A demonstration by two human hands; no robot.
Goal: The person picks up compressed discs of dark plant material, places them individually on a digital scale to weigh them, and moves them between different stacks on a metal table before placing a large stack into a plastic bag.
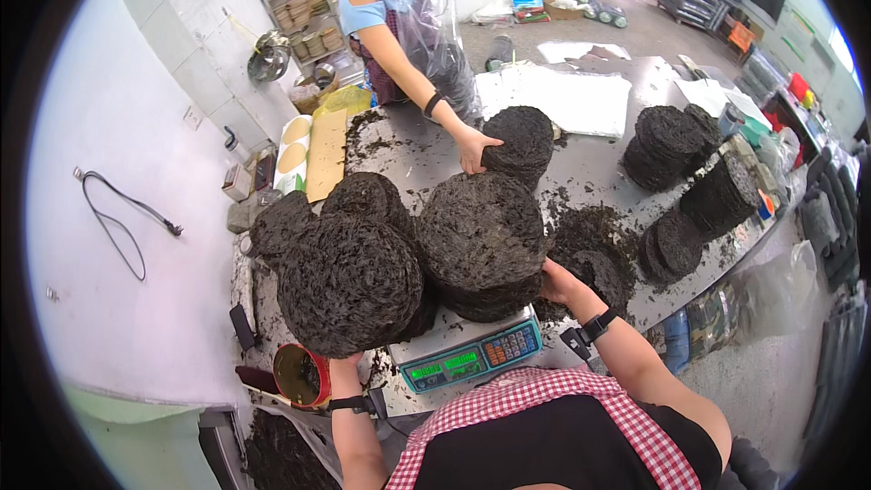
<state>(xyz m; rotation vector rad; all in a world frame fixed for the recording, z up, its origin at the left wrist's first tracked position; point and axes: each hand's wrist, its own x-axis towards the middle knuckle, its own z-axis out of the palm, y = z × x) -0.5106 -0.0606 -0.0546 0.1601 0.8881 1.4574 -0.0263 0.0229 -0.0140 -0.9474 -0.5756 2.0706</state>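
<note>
Tall stacks of dark, round, pressed seaweed-like discs stand on a metal table. My left hand [346,362] is under the front edge of the left stack [350,282]; its fingers are mostly hidden beneath it. The fingers of my right hand [561,282] lie against the right side of the large middle stack [482,238]. Under these stacks is a digital counting scale [473,354] with lit green displays. A co-worker's hand [476,148] touches a smaller stack [518,143] behind the middle one.
Loose dark flakes [592,238] lie right of the scale. Further right stand more disc stacks [663,143]. A red round container [301,374] is at the near left. Across the table, a co-worker [401,34] holds a clear plastic bag [442,47]. Cardboard [326,156] lies at the far left.
</note>
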